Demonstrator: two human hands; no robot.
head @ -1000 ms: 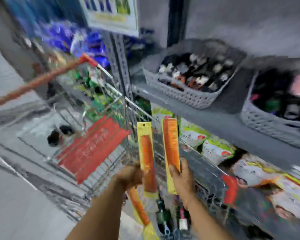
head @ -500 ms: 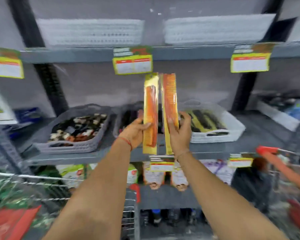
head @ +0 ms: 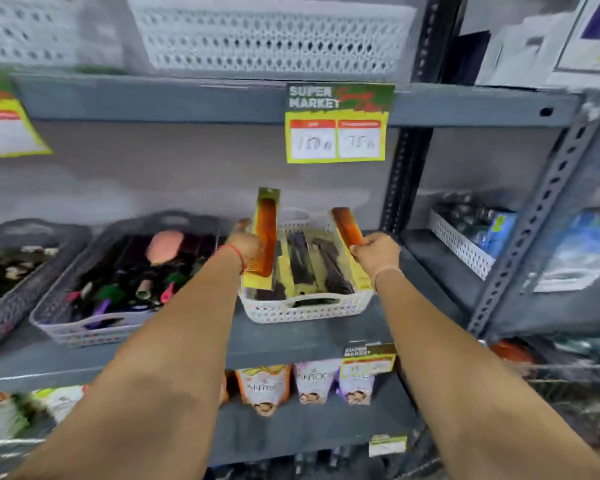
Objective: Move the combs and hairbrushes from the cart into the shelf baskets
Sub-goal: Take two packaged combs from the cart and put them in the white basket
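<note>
Hands occupy mid-frame above a white perforated plastic basket (head: 305,308) on the grey metal shelf (head: 312,337). Left hand (head: 245,245) grips an orange comb on yellow card backing (head: 265,237), held upright over the basket's left edge. Right hand (head: 376,254) clasps a second orange carded comb (head: 349,230), tilted over the right edge; dark carded combs (head: 312,268) lie inside.

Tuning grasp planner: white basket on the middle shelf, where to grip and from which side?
Grip the white basket by the handle cutout in its near end wall, coming from the front. That slot faces the aisle; upright comb packs fill the inside, and a grey basket flanks its left.
</note>
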